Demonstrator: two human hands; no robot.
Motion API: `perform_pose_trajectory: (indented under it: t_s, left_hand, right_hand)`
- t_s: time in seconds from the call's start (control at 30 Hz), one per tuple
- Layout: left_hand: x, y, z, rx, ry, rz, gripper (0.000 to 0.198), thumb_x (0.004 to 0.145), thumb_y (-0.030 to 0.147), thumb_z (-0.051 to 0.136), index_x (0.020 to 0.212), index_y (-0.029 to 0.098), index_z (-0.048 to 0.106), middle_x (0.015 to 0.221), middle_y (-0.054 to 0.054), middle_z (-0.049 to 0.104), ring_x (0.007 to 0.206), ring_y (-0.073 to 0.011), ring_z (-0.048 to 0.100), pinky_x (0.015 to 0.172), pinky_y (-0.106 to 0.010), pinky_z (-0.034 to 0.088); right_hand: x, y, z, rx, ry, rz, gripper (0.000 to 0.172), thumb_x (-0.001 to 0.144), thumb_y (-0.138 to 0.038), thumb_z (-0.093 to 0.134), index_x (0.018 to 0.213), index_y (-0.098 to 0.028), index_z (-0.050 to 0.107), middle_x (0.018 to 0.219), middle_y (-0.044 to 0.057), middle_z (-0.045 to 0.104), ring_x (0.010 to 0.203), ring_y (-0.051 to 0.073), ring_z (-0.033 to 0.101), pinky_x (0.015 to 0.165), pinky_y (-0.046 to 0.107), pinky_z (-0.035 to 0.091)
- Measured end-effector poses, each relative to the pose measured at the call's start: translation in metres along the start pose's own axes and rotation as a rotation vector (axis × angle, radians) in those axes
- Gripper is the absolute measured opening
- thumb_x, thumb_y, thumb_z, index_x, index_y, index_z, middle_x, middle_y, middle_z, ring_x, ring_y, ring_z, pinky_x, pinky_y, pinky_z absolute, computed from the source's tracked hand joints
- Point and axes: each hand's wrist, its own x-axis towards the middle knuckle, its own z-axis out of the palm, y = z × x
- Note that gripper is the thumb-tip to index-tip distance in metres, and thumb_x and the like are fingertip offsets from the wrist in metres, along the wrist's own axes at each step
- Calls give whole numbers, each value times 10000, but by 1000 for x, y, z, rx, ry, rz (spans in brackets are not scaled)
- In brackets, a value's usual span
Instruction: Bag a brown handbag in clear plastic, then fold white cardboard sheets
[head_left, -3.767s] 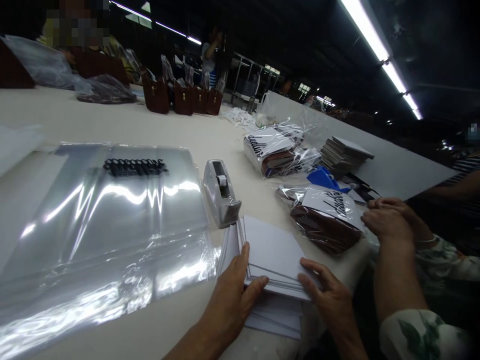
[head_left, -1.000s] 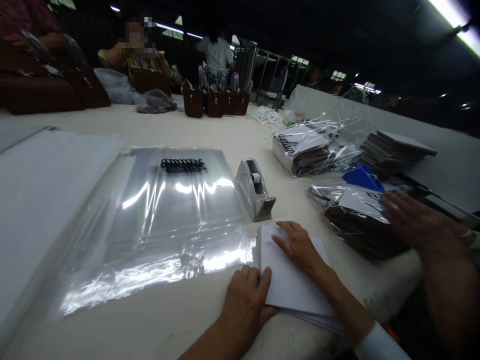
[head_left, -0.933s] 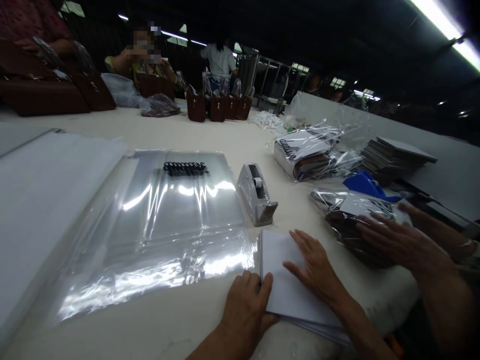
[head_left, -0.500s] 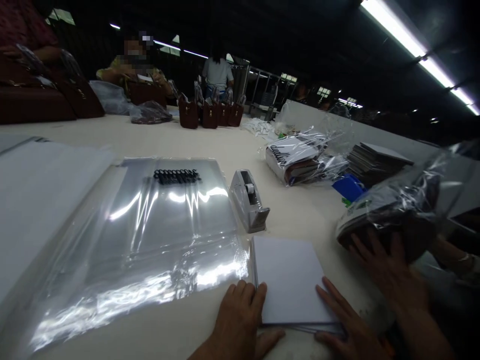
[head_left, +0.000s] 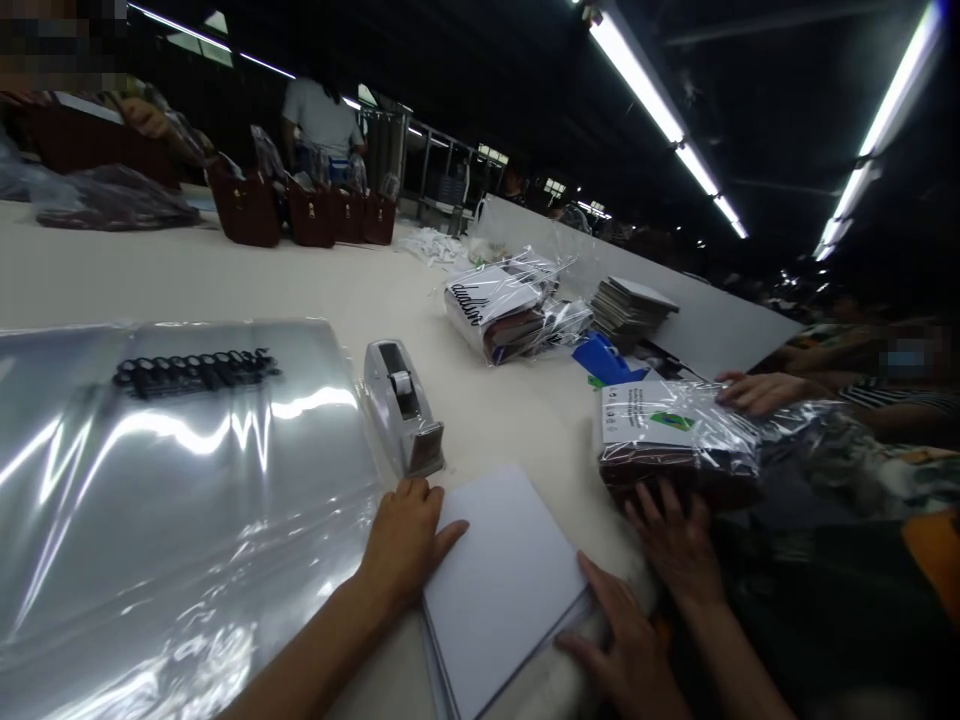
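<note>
A stack of white cards (head_left: 506, 585) lies on the table before me, its sheets slightly fanned at the lower edges. My left hand (head_left: 405, 535) is closed on its upper left side, fingers along the edge and thumb over the top. At the right corner, my right hand (head_left: 619, 625) holds the stack between fingers and thumb. Just beyond my left hand stands a grey tape dispenser (head_left: 405, 420). Left of it are flat clear plastic bags (head_left: 300, 500) with a row of black clips (head_left: 196, 372) lying on top.
At right, a co-worker's hands (head_left: 679, 545) handle a plastic-wrapped brown bag (head_left: 675, 465), close to my right hand. Farther back are another wrapped package (head_left: 499, 305), a blue object (head_left: 607, 360) and a stack of boards (head_left: 630, 310). Brown handbags (head_left: 311, 218) stand at the far side.
My view has swung right, so the table's things appear farther left. The card stack has turned, and my left thumb now lies on it. The co-worker's wrapped bag is tilted differently.
</note>
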Motion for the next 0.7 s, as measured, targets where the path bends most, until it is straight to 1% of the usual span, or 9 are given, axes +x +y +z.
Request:
perform_pose_trajectory:
  t_s: [0.07, 0.13, 0.23, 0.3, 0.37, 0.43, 0.53, 0.6, 0.7]
  left_hand:
    - [0, -4, -1, -43, -1, -2, 279, 845, 401, 466, 896, 168, 612, 942, -88, 567, 918, -251, 513, 784, -377, 423]
    - [1, -9, 1, -110, 25, -1, 263, 856, 384, 456, 898, 182, 619, 919, -72, 563, 901, -231, 511, 789, -359, 420]
    - [4, -15, 7, -220, 74, -9, 269, 860, 391, 446, 889, 204, 638, 878, -51, 567, 880, -213, 512, 796, -345, 416]
    - [5, -18, 12, -265, 96, -16, 275, 858, 398, 445, 881, 213, 648, 856, -42, 571, 867, -207, 514, 795, -341, 414]
    - [6, -19, 16, -279, 117, -21, 287, 865, 397, 428, 885, 218, 651, 849, -40, 577, 865, -208, 515, 798, -345, 411]
    - [6, -20, 18, -279, 134, -23, 299, 874, 393, 407, 896, 223, 652, 852, -38, 585, 868, -210, 517, 799, -347, 411]
    - [7, -20, 20, -274, 143, -24, 309, 874, 397, 399, 908, 225, 654, 866, -37, 594, 865, -212, 523, 798, -349, 415]
    - [6, -21, 21, -270, 151, -16, 322, 872, 410, 396, 916, 221, 654, 872, -40, 597, 865, -212, 527, 801, -351, 420]
    - [5, -23, 24, -268, 177, -8, 359, 871, 440, 378, 927, 217, 654, 871, -45, 603, 857, -214, 534, 800, -356, 427]
  right_hand:
    - [-3, -1, -2, 83, -28, 45, 371, 871, -31, 391, 1162, -227, 512, 1326, 69, 416, 1315, 336, 51, 973, 719, 114]
    - [1, -2, -7, 191, -56, 107, 419, 874, -14, 343, 1172, -261, 504, 1334, 36, 408, 1323, 302, 34, 1004, 694, 53]
    - [15, -1, -14, 295, -58, 179, 422, 902, -87, 277, 1203, -289, 494, 1378, 11, 344, 1330, 282, 13, 1051, 626, -42]
    - [27, 1, -18, 366, -53, 209, 446, 918, -138, 196, 1244, -273, 469, 1387, -5, 326, 1332, 271, 56, 1086, 577, -41]
    - [39, 4, -20, 452, -48, 234, 476, 921, -173, 136, 1271, -250, 450, 1360, -15, 366, 1325, 252, 135, 1117, 535, 27]
    - [49, 7, -22, 534, -41, 277, 457, 931, -219, 150, 1267, -258, 457, 1307, -13, 431, 1307, 234, 215, 1125, 494, 121]
    - [57, -1, -30, 637, -26, 381, 337, 934, -325, 332, 1228, -251, 479, 1255, 42, 477, 1228, 246, 361, 1056, 514, 263]
    - [54, -21, -41, 696, -19, 453, 343, 898, -381, 457, 1193, -209, 491, 1236, 82, 478, 1137, 244, 446, 972, 503, 360]
    - [35, -69, -59, 771, -25, 533, 311, 884, -390, 492, 1127, -199, 527, 1200, 84, 495, 1040, 212, 505, 897, 430, 432]
